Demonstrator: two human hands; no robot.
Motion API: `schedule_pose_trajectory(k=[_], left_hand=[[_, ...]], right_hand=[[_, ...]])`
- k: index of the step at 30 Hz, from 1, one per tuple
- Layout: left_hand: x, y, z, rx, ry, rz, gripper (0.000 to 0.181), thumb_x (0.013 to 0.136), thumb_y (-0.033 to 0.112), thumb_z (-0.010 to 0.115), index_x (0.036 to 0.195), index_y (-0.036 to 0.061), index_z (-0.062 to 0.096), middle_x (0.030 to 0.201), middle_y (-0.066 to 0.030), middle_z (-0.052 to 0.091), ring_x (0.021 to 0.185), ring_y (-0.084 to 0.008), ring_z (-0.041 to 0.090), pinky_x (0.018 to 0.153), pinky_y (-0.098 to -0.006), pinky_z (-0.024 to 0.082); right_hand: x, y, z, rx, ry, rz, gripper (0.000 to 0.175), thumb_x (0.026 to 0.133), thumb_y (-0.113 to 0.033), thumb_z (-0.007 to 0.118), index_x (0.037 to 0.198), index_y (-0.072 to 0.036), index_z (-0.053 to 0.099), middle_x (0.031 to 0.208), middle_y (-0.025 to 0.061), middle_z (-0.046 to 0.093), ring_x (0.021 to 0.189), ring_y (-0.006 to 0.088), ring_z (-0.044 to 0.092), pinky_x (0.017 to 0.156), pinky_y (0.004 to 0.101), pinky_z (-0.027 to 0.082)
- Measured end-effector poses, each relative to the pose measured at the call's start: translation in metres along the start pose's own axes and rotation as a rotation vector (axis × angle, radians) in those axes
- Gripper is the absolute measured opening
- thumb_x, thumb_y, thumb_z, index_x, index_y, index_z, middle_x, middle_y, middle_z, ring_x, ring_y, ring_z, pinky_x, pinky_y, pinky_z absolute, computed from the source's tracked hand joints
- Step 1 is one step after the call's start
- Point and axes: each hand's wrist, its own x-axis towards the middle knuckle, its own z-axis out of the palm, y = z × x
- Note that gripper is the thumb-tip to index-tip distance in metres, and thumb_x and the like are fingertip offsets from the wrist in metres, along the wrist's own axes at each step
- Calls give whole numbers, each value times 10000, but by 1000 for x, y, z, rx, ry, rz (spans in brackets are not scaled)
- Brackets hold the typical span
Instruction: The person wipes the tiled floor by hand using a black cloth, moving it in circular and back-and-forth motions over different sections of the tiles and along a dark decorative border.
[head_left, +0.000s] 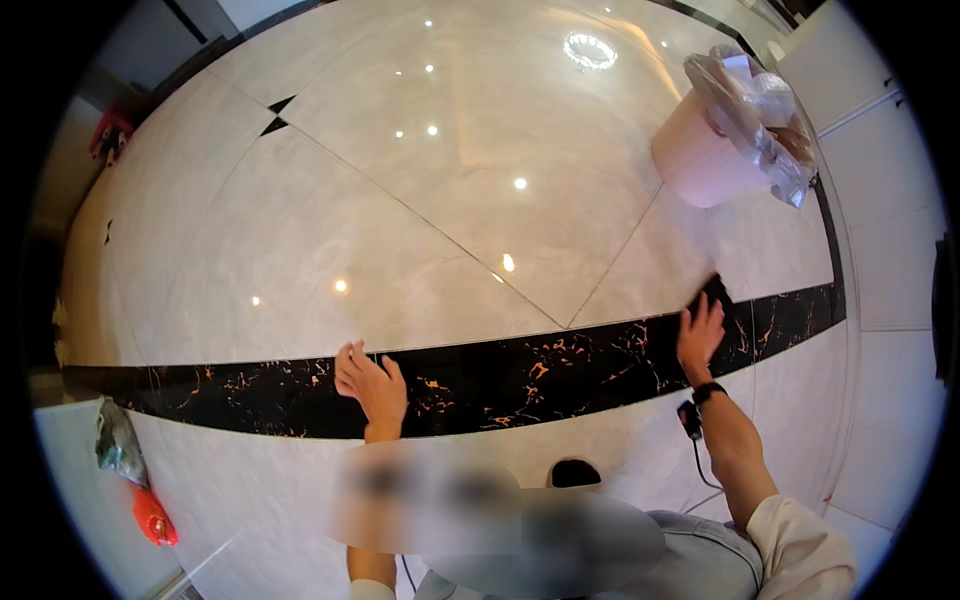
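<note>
My right hand (701, 337) lies over a dark, flat item (712, 291), perhaps a cloth or pad, at the upper edge of the black marble floor band (525, 379). Part of that item hides under the fingers, and its exact kind cannot be told. To the left, my left hand (371, 382) is raised over the same band, fingers bent and somewhat apart, with nothing seen in it. A black strap with a small device and a cable is on my right wrist. Below the hands, a blurred patch hides part of my left forearm and lap.
At the upper right stands a pink bin (705, 150) lined with a plastic bag and filled with wrappings. White cabinets (892, 262) run along the right side. Against the left wall lie a grey-green plastic bag (120, 442) and a red bag (154, 516). Glossy tiles (337, 217) reflect lights.
</note>
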Motion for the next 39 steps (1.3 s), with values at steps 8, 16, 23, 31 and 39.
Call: schedule_pose_trajectory(k=[8,16,23,31,39], left_hand=[[35,-51,28,120,31,-40,435,858,158,551,1237,-17,429,1289,-159,413,1233,-328,345,997,-492,238],[38,-31,29,167,-69,-45,490,859,151,533,1301,-17,405,1301,-177,400,1263,-327,325,1003,-488,233],[37,-37,26,208,-122,-52,511,855,151,521,1313,-30,386,1313,-208,373,1284,-352,297,998,-513,222],[39,-38,27,157,-136,-71,558,855,158,510,1337,-65,337,1334,-207,361,1301,-359,276,1029,-537,206],[43,-34,20,170,-194,-82,610,869,184,506,1387,-63,300,1342,-191,323,1300,-351,259,1030,-535,214]], right_hand=[[-39,63,24,-167,-130,497,600,973,-545,334,1493,-256,257,1541,157,243,1405,348,246,1077,570,245],[45,-56,41,-193,10,175,588,949,-483,438,1457,-203,343,1499,164,317,1351,344,322,1049,572,274],[64,-322,8,169,-50,-465,651,882,-374,534,1450,-123,340,1525,201,239,1409,405,179,1113,596,124],[-43,-498,-41,501,-342,-1166,669,836,-418,556,1421,-131,405,1519,206,260,1422,395,168,1134,585,89],[-62,-496,-64,529,-475,-1321,668,833,-431,585,1433,-207,395,1549,157,214,1441,320,163,1156,528,105]])
